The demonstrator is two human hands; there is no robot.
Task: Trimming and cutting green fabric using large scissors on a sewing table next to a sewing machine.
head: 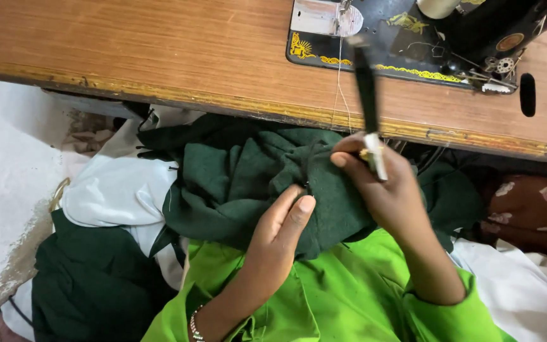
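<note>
I'm trimming thread, judging by my left hand (pixel 280 228) pinching green cloth (pixel 254 183) and my right hand (pixel 381 183) gripping scissors (pixel 368 107); next needs careful aim.

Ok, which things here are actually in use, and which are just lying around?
In use: dark green cloth, pinched by left hand and right hand; black-handled tool in the right hand.
Lying about: sewing machine, wooden table, white cloth, brown patterned cloth.
</note>
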